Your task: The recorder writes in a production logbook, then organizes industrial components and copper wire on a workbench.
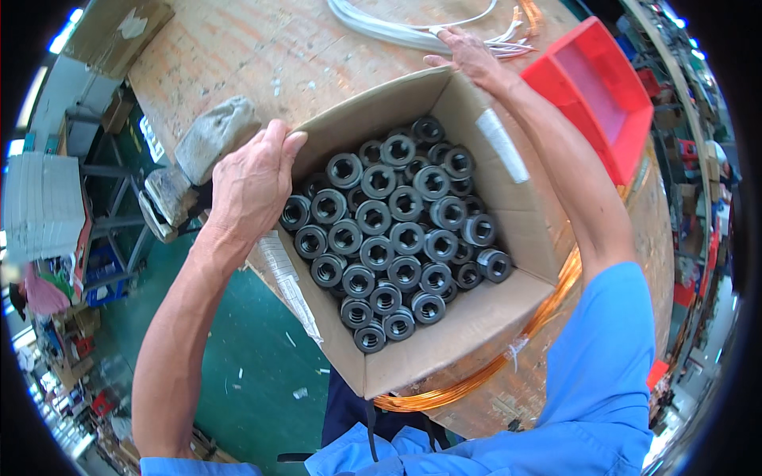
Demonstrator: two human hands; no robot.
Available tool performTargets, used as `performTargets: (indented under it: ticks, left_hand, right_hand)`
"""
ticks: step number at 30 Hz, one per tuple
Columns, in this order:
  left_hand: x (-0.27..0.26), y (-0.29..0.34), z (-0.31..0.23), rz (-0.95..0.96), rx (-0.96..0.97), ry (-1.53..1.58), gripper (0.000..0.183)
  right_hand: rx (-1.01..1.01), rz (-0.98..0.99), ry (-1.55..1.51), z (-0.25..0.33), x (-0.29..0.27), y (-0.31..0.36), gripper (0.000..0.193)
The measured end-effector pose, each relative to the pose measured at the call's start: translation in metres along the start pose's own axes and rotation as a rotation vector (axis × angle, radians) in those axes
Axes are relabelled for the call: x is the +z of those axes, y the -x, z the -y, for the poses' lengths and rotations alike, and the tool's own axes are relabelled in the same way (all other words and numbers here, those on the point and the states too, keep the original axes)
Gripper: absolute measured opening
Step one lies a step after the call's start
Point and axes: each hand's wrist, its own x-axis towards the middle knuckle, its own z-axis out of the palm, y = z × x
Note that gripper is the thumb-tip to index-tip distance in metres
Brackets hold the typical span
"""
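Observation:
An uncovered cardboard box [432, 353] sits at the table's near left edge, partly overhanging it. It holds several dark grey hollow cylindrical parts [373, 216], mostly with their round holes facing up. My left hand [252, 181] is closed on the box's far left rim, its thumb over the edge. My right hand [474, 61] reaches past the box's far right corner. Its fingers are stretched out at a bundle of white wires [389, 30], the forefinger touching them or just above; I cannot tell which. The right forearm passes over the box's right side.
A red plastic bin [591, 91] stands right of my right forearm. A coil of orange-copper wire [468, 389] lies by the box on the wooden table [214, 59]. A grey work glove [218, 135] is beyond my left hand. Green floor [238, 341] shows at left.

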Motion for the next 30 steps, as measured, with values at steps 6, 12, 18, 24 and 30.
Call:
performTargets:
  ticks: [6, 12, 18, 24, 30]
  left_hand:
    - [-0.008, 0.000, -0.002, 0.042, -0.048, -0.092, 0.030]
    - [-0.007, 0.001, 0.004, -0.026, 0.006, -0.106, 0.034]
    - [-0.012, 0.002, -0.005, -0.015, 0.005, -0.043, 0.035]
    - [-0.012, 0.010, 0.002, 0.011, -0.024, -0.066, 0.034]
    - [-0.014, 0.009, -0.004, -0.005, 0.005, -0.061, 0.035]
  right_hand:
    - [0.247, -0.349, -0.132, 0.116, -0.139, 0.074, 0.017]
    - [0.101, 0.290, -0.111, 0.222, -0.141, 0.141, 0.032]
    - [0.197, 0.619, 0.017, 0.227, -0.154, 0.127, 0.050]
    - [0.207, 0.475, 0.091, 0.246, -0.137, 0.139, 0.062]
    - [0.356, 0.460, -0.005, 0.246, -0.132, 0.134, 0.066]
